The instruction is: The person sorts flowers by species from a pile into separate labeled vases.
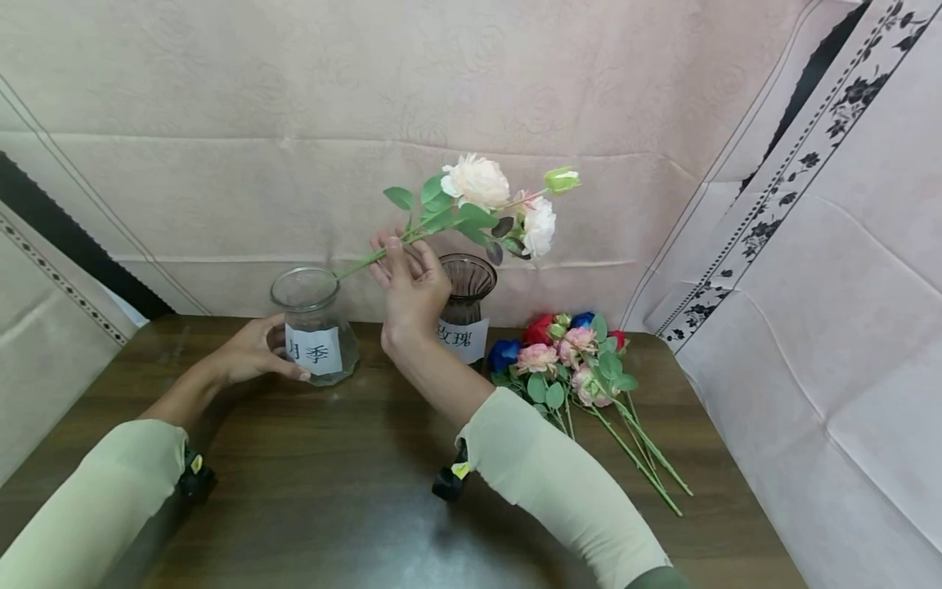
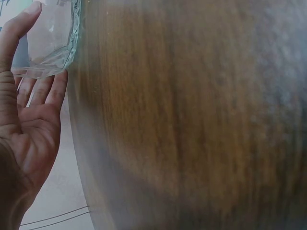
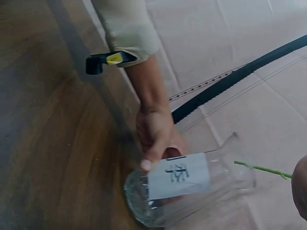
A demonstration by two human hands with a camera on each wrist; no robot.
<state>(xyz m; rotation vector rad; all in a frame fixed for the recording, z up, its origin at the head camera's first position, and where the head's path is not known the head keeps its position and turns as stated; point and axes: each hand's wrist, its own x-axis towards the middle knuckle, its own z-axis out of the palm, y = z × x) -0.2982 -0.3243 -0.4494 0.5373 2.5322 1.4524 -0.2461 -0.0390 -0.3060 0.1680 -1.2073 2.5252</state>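
Screened tabletop station, room type uncertain: a brown wood-grain table (image 1: pixel 331 507) stands against pale, creased cloth hangings (image 1: pixel 331 188), which enclose it at back, left and right; dark strips (image 1: pixel 74 240) and a black floral border (image 1: pixel 762 236) mark the cloth.

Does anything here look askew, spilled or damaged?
Nothing stands out: the clear vase in the left hand looks intact, the dark vase stands upright, and the flower pile lies loose without visible damage.

- Creased pale cloth (image 1: pixel 294 82) hangs far, left and right
- Black strip (image 1: pixel 74 240) at left
- Floral band (image 1: pixel 787 198) at right
- Brown table (image 1: pixel 316 458), light gleaming on its near part
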